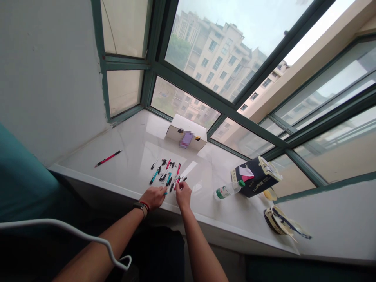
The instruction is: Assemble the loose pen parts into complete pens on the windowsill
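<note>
Both of my hands are down at the near edge of the white sill (pixel 117 176), side by side and close together. My left hand (pixel 153 197) lies with its fingers curled, the fingertips reaching the nearest of the pen parts (pixel 168 174). My right hand (pixel 183 194) is just beside it, fingertips bunched at the same near end of the scatter. The bits are too small for me to tell whether either hand is clamped on one or only touching it. A dark watch and a red band (pixel 141 206) sit on my left wrist.

The pen parts lie loose on the sill just beyond my fingers: black, teal and pink-red bits, mostly pointing away from me. Off to the left, well apart from them, lies a whole red pen (pixel 108 158). Farther back, near the window frame, stands a white box (pixel 186 135). To my right a water bottle (pixel 228 190) with a green cap lies on its side, touching or nearly touching a dark blue box (pixel 255 177) that sits tilted. Nearer the sill's right end are some rolls of tape (pixel 277 221).
</note>
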